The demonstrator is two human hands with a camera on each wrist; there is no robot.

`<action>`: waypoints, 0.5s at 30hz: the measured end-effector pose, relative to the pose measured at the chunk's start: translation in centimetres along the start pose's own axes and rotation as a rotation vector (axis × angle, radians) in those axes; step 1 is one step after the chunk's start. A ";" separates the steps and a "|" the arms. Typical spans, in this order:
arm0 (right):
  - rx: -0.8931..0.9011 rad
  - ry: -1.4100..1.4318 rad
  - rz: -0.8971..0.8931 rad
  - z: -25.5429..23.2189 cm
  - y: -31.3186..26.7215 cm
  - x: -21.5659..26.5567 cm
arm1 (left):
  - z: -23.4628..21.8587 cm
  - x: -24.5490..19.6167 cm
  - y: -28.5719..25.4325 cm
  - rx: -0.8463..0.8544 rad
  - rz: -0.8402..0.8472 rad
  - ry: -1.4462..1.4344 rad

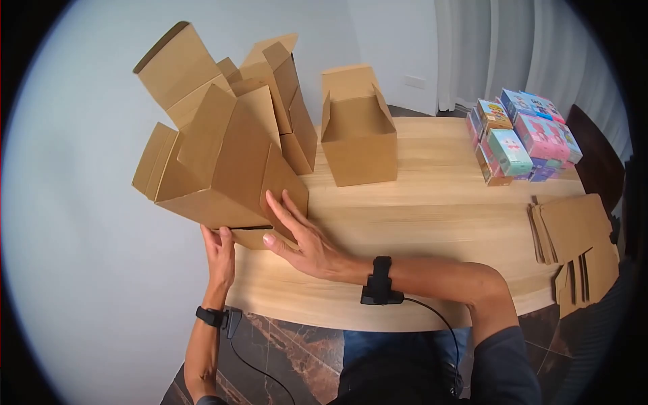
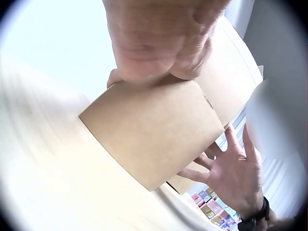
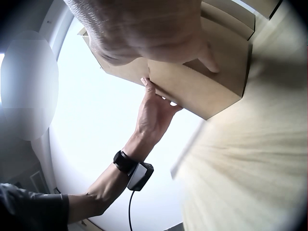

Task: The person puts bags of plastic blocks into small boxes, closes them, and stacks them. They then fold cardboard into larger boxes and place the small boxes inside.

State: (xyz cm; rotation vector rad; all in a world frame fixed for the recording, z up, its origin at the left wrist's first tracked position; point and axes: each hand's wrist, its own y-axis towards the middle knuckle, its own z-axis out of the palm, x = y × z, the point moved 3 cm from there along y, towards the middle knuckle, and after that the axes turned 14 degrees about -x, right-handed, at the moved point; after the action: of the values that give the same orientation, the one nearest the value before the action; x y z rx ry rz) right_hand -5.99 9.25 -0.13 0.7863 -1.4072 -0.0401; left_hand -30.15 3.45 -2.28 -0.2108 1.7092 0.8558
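Observation:
A brown cardboard box [image 1: 233, 162] lies tilted at the table's left end, its long flaps [image 1: 177, 64] spread open toward the back left. My left hand [image 1: 219, 260] grips the near lower edge, with fingers bent around the cardboard; the right wrist view shows this hand [image 3: 155, 115] from beyond the edge. With fingers straight and spread, my right hand [image 1: 307, 250] rests against the box's right side and near flap [image 1: 248, 238]. In the left wrist view a wide cardboard panel [image 2: 154, 130] fills the middle, partly covering the right hand's [image 2: 236, 178] fingertips.
Another open box [image 1: 361, 158] stands at the table's back edge, with tall open boxes [image 1: 297, 145] left of it. Colourful small boxes [image 1: 516, 142] are stacked at the back right. Flat folded cardboard [image 1: 577, 229] lies at the right end of the wooden table [image 1: 418, 223].

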 end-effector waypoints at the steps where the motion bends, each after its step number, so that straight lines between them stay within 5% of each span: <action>1: 0.004 -0.001 -0.004 0.0 0.3 -0.3 | 0.3 0.2 0.6 0.004 0.000 0.001; 9: 0.067 -0.260 0.179 -6.1 2.4 1.1 | 2.5 0.1 1.8 -0.072 0.060 0.006; 10: -0.164 -0.303 -0.204 -7.5 2.8 1.0 | 2.3 0.7 1.9 -0.078 0.062 0.008; 12: -0.493 -0.477 -0.607 -12.2 5.6 4.4 | 1.8 2.9 1.5 -0.129 0.142 0.126; 15: -0.737 -0.962 -0.554 -18.7 10.6 3.8 | 2.7 4.6 0.7 -0.022 -0.024 0.049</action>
State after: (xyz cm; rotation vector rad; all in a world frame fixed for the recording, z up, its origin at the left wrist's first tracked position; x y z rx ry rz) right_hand 6.89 24.19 9.30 0.4951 -1.8078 -1.4419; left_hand -29.96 6.93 -6.34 -0.2687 1.7404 0.8578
